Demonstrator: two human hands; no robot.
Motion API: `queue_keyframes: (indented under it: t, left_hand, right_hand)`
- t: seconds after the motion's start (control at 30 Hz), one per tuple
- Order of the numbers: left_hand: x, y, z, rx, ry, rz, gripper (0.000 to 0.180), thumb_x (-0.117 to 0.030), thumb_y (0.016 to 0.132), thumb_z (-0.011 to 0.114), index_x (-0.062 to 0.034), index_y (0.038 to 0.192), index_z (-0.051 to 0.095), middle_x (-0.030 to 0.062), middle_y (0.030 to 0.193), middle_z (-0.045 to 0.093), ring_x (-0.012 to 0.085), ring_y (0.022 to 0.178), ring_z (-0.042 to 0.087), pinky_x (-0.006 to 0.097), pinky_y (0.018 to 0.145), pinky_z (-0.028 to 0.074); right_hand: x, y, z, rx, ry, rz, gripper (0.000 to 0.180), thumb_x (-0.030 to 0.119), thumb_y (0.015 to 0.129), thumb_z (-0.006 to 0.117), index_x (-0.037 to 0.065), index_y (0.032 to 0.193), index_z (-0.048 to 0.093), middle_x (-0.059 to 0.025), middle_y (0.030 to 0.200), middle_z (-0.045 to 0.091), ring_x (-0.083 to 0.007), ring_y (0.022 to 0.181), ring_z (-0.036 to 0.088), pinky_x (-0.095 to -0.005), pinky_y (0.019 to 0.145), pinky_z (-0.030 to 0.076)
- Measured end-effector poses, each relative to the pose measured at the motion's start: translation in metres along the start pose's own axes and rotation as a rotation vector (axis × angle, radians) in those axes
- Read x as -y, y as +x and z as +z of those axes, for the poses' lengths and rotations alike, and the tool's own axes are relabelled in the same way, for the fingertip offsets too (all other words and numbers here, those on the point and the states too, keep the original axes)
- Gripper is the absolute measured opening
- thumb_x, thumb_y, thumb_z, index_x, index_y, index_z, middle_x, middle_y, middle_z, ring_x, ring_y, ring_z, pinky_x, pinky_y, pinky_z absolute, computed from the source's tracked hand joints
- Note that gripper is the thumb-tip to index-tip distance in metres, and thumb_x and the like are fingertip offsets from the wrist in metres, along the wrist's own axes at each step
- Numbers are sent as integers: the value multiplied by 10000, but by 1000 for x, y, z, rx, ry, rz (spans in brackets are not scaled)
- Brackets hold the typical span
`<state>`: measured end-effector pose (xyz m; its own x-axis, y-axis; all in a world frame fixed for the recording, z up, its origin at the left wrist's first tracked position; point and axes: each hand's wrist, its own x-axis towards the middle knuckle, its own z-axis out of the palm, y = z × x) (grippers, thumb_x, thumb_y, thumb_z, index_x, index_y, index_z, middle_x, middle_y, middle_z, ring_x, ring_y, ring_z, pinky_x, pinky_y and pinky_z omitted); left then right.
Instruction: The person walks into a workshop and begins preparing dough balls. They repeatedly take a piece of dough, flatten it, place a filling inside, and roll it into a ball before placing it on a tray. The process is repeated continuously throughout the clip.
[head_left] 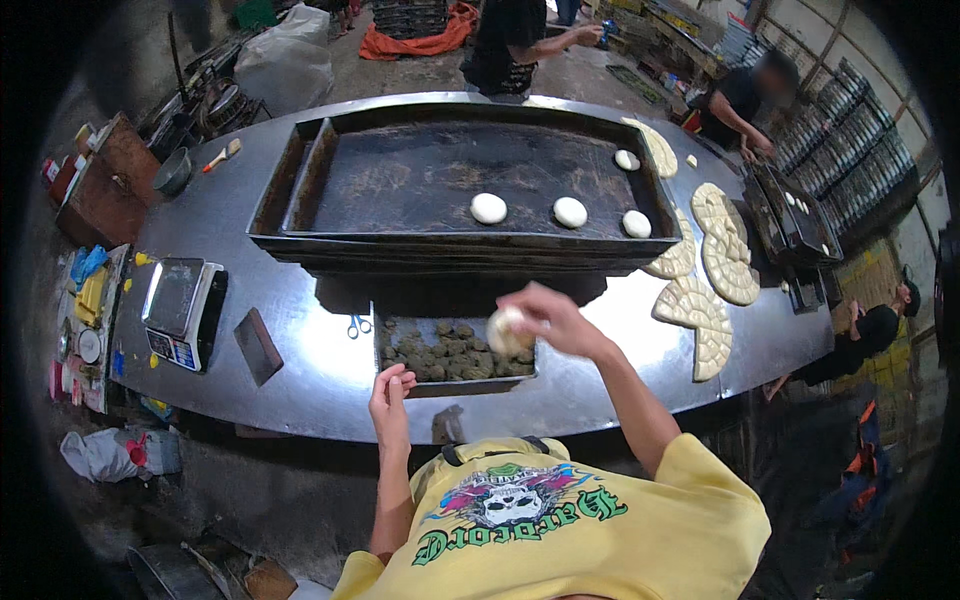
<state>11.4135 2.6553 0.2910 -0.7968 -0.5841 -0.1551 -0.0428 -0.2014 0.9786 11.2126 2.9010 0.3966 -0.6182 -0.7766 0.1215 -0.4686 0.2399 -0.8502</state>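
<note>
Across the long grey steel table (300,370), my right hand (545,320) grips a round white dough ball (505,330) over the dark filling tray (455,355); my left hand (390,390) hangs open at 7 o'clock. I judge filling is underway; next comes placing it on the big black baking tray (420,180) at 12 o'clock beside 4 balls.

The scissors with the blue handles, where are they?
In the head view the scissors lie on the metal table, left of the small tray of dark lumps and right of the weighing scale, just above the person's left hand.
</note>
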Motion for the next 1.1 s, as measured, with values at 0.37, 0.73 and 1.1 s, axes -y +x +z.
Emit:
queue_keyframes:
  t: [0.37, 0.73, 1.1]
  left_hand:
    - [-23, 22, -36, 13, 4, 48, 284, -198, 1025, 468, 29, 1154, 579, 119, 1026, 662, 179, 947, 629, 316, 904, 498]
    - [16, 37, 23, 202, 40, -49, 263, -191, 1032, 447, -7, 1157, 587, 84, 978, 666, 136, 870, 622, 267, 801, 492]
    - [19, -3, 185, 423, 74, -87, 265, -195, 1040, 454, -17, 1211, 552, 87, 1038, 644, 160, 941, 622, 300, 874, 494]
  right_hand:
    - [-27, 232, 80, -138, -717, -87, 225, 240, 949, 547, 46, 1037, 620, -170, 1034, 632, -354, 1008, 591, -490, 947, 414]
    - [-75, -46, 113, 6, -15, 111, 304, 284, 1023, 488, 17, 1084, 622, -155, 1011, 626, -314, 975, 622, -397, 840, 488]
    - [-178, -268, 107, -806, 515, 793, 261, 231, 1003, 521, 4, 1001, 649, -36, 898, 663, -114, 792, 606, -292, 744, 510]
